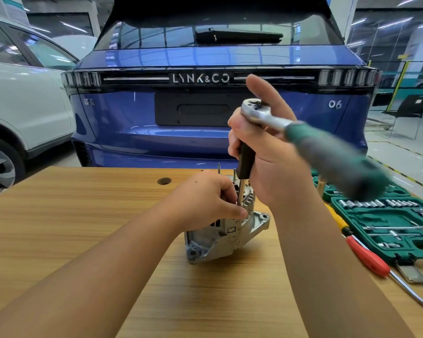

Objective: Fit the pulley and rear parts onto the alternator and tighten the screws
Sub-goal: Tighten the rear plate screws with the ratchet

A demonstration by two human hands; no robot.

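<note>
1. The alternator (pixel 226 230) stands on the wooden table (pixel 83 215), directly in front of the person, with 1 end face turned up. Its long axis runs near vertical, tilted slightly away from the camera.
2. The left hand (pixel 211 200) is the nearer hand. It rests on the upper end of the alternator, fingers curled and pinching at the lower end of the extension bar (pixel 242 181).
3. The extension bar stands near upright, parallel to the alternator axis, its tip at the upper face. The fastener itself is hidden.
4. The right hand (pixel 271 152) is closed around the bar's black upper section, directly above the alternator.
5. The ratchet (pixel 310 142) sits on top of the bar. Its handle points right, roughly horizontal, and is blurred.
6. Judgement: the next swing turns about the vertical bar; the bar must stay in line with the fastener.
7. The green socket case (pixel 388 228) lies well to the right.
</note>
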